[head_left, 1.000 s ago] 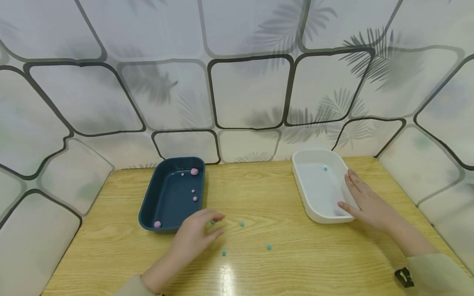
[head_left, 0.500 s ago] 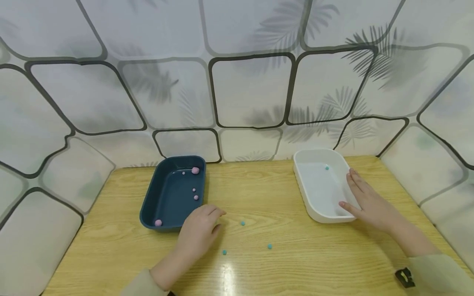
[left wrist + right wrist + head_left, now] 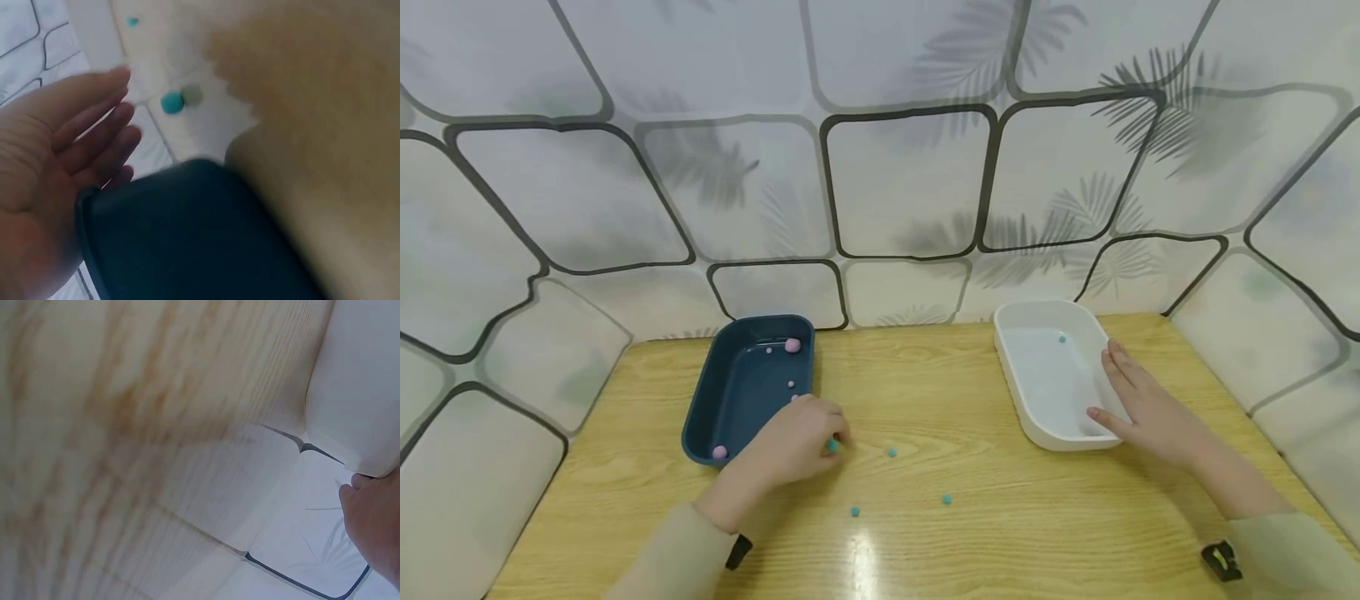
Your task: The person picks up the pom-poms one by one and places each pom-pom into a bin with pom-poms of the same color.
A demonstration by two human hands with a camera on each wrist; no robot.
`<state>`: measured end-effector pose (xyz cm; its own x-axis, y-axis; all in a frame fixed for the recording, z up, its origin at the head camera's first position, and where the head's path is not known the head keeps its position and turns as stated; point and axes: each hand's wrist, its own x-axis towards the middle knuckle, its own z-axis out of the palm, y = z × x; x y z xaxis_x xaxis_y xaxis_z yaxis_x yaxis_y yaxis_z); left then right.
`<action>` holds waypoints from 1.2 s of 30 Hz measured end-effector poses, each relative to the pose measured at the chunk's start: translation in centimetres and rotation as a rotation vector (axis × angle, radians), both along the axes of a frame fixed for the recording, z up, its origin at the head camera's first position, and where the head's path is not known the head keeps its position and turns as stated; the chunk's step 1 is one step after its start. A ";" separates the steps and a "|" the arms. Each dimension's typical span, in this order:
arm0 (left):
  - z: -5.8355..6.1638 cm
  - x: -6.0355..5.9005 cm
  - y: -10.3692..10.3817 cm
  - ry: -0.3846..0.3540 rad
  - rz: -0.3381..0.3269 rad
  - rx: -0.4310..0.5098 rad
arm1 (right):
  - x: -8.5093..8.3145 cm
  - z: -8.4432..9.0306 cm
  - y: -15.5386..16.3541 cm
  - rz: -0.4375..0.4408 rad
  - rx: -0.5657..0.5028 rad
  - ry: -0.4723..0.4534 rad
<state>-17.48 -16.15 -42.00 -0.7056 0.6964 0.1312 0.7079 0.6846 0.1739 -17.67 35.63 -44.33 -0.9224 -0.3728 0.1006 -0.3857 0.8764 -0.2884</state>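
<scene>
The left hand (image 3: 797, 442) is pinching a teal bead (image 3: 832, 446) in curled fingers beside the dark blue tray (image 3: 730, 408). The right hand (image 3: 1146, 412) is resting with straight, relaxed fingers on the white tray (image 3: 1037, 433) near the tabletop's (image 3: 925, 542) right edge.

Small teal ball (image 3: 832, 446) on table, touching left fingers (image 3: 838, 430).

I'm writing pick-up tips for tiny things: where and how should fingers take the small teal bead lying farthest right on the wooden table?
The small teal bead is round, so no part grips better than another. Probably best to pinch it across its middle with thumb and fingertip, coming straight down from above. It lies alone on the wooden table, clear of both trays, so its sides are free. A sideways push would likely roll it.
</scene>
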 end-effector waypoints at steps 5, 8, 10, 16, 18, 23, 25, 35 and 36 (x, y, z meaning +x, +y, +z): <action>0.5 -1.4 0.1 -0.130 -0.046 -0.073 | 0.0 -0.1 0.0 -0.007 0.006 -0.013; 1.0 -2.1 0.5 -0.215 -0.031 -0.123 | 0.0 -0.2 0.2 -0.009 0.004 -0.012; 1.4 -2.5 0.9 -0.270 0.005 -0.160 | 0.0 -0.3 0.2 -0.008 0.001 -0.008; 1.8 -2.7 2.3 -0.294 0.084 -0.324 | 0.1 -0.6 0.3 -0.001 -0.001 0.013; 1.6 -2.7 2.7 -0.274 0.082 -0.377 | 0.2 -0.6 0.3 -0.001 -0.004 0.016; 0.9 -2.7 2.8 -0.267 0.042 -0.337 | 0.2 -0.5 0.2 -0.004 -0.009 0.007; 0.6 -2.8 2.7 -0.274 0.009 -0.249 | 0.3 -0.4 0.2 -0.007 -0.008 0.002; -0.3 -3.3 2.1 -0.309 -0.085 0.009 | 0.0 -0.2 0.1 -0.005 -0.006 0.008; -0.3 -3.3 2.1 -0.315 -0.086 0.026 | 0.0 -0.2 0.1 -0.003 -0.005 0.011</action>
